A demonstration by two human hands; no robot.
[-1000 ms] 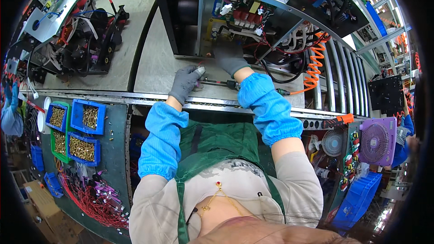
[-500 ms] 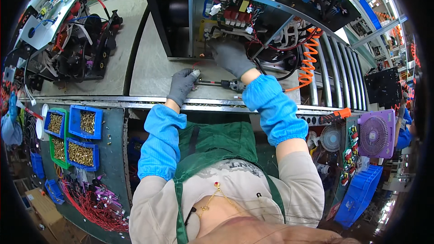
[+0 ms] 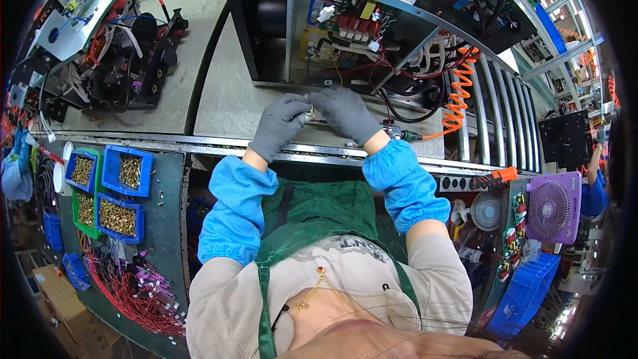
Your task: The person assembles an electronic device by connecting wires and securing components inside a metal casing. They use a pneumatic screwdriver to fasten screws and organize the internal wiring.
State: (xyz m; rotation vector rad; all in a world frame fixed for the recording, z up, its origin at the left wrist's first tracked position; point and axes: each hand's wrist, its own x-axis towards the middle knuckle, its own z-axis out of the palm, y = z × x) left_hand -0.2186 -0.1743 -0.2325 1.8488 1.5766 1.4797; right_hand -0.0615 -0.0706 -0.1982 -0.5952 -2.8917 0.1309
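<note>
My left hand (image 3: 279,126), in a grey glove, pinches a small light-coloured piece (image 3: 310,114) too tiny to name. My right hand (image 3: 344,113), gloved alike, meets it from the right with fingers curled in; what they hold, if anything, is hidden. Both hands are just in front of the open metal cabinet (image 3: 290,33), which holds circuit boards (image 3: 352,21) and bundled wires. A thin wire (image 3: 339,70) hangs in the cabinet above my right hand. Partly under that hand lies a power screwdriver (image 3: 393,130), joined to an orange coiled hose (image 3: 458,90).
Blue bins (image 3: 126,171) of brass-coloured screws stand at left, beside red wire bundles (image 3: 149,306). Another opened unit (image 3: 126,60) sits back left. Rollers (image 3: 495,113), an orange-handled tool (image 3: 495,178), a purple fan (image 3: 553,207) and a blue bin (image 3: 525,292) are at right.
My right hand has come out from the cabinet's lower edge to my left hand. My left hand has moved slightly up and right, away from the screwdriver's shaft.
</note>
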